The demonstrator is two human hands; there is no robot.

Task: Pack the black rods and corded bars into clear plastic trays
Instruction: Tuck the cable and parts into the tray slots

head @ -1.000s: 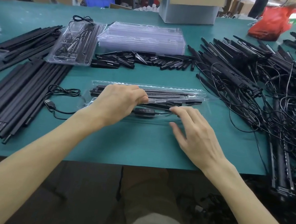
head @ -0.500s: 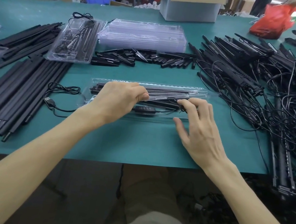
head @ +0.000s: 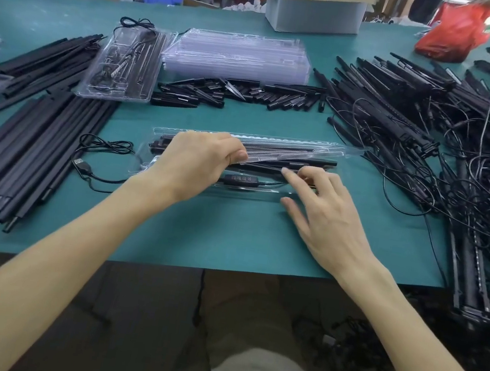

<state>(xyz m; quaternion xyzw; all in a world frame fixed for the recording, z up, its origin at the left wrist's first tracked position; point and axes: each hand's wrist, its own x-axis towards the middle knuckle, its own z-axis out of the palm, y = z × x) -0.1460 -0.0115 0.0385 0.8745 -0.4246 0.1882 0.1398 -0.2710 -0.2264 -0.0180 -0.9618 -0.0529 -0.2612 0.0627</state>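
Note:
A clear plastic tray (head: pixel 312 151) lies across the middle of the green table, with black rods and a corded bar inside. My left hand (head: pixel 199 165) rests on its left half, fingers curled and pinching the tray's clear lid edge. My right hand (head: pixel 325 216) lies on the tray's near right part, fingers spread, index fingertip touching a rod. The cord's inline controller (head: pixel 241 179) sits between my hands. Its USB plug (head: pixel 81 164) trails out to the left on the table.
Long black rods (head: pixel 29 150) lie at the left. A filled tray (head: pixel 125 65) and a stack of empty trays (head: pixel 238 54) sit at the back. Short black pieces (head: pixel 238 93) lie behind the tray. A tangled heap of corded bars (head: pixel 453 146) fills the right. A cardboard box (head: pixel 318 5) stands at the far edge.
My right hand has slid forward over the tray, from its near edge up to the rods. My left hand has stayed on the tray's left half.

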